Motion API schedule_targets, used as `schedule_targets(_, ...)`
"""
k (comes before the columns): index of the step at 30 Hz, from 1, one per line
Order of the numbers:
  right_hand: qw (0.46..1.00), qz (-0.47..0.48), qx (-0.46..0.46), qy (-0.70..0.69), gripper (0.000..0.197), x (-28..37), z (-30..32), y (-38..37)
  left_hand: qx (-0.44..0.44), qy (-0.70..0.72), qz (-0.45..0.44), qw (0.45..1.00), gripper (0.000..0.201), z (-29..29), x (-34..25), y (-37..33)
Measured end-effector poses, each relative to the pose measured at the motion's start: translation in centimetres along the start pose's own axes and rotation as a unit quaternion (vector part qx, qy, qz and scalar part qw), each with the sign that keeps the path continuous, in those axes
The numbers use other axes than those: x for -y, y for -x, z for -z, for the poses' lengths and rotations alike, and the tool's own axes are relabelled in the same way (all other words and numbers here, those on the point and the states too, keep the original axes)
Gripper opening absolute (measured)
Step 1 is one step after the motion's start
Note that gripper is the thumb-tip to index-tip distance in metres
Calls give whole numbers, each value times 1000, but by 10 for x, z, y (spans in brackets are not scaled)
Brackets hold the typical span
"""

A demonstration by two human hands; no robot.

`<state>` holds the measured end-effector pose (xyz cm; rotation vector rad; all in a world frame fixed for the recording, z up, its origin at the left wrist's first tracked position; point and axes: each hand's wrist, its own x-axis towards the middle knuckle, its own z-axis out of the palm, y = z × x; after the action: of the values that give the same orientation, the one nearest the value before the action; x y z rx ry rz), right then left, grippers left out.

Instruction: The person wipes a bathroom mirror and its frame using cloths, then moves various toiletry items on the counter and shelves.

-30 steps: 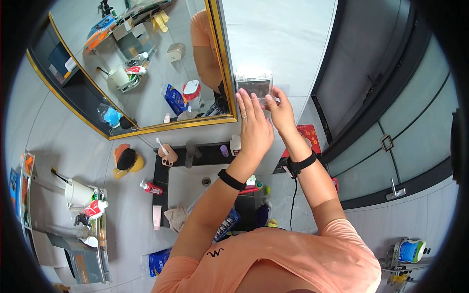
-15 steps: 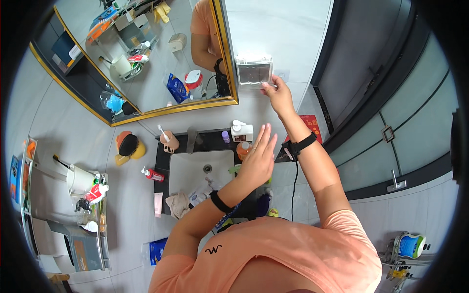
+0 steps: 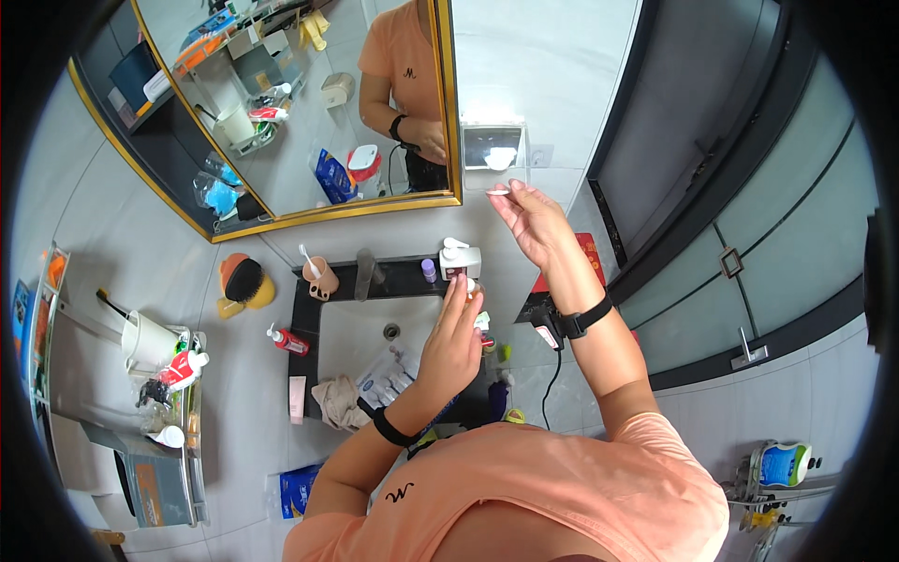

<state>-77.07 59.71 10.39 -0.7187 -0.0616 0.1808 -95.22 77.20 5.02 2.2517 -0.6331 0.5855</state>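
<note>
My right hand (image 3: 538, 225) is raised near the wall. Its thumb and fingers pinch a small, thin white piece (image 3: 497, 192) whose kind I cannot make out. Just above it is a clear-sided wall box (image 3: 493, 148) with a grey front and a white patch on it, perhaps a reflection. Over the right side of the sink (image 3: 384, 318), my left hand (image 3: 451, 342) has its fingers stretched out straight. Beyond its fingertips stand a white pump bottle (image 3: 460, 261) and a small purple-capped bottle (image 3: 429, 271); the left hand partly hides other bottles.
A gold-framed mirror (image 3: 337, 214) hangs ahead. Along the counter are a toothbrush cup (image 3: 320, 278), a red pump bottle (image 3: 288, 340) and a pink tube (image 3: 297, 400). Crumpled cloth (image 3: 339, 403) lies at the sink's near edge. A black cable (image 3: 552, 389) hangs below my right wrist.
My right hand has left the wall box's lower edge and come down, now pinching the white piece. My left hand has moved left and slightly lower. The view has shifted slightly.
</note>
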Motion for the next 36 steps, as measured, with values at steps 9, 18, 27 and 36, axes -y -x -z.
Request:
schedule_targets(9, 998, 58, 15, -13, 25, 43, -56, 11, -12, 9, -10, 1000, 59, 2, 7, 7)
schedule_targets(18, 995, 75, -1, -71, 32, 63, -78, -17, -13, 24, 16, 999, 51, 6, 6, 9)
schedule_targets(27, 994, 68, -18, -83, 33, 66, -90, -18, -15, 3, 7, 1000, 53, 2, 11, 7)
schedule_targets(36, 995, 45, 36, -77, 25, 16, -28, 18, -5, 15, 27, 1000, 53, -3, 14, 13)
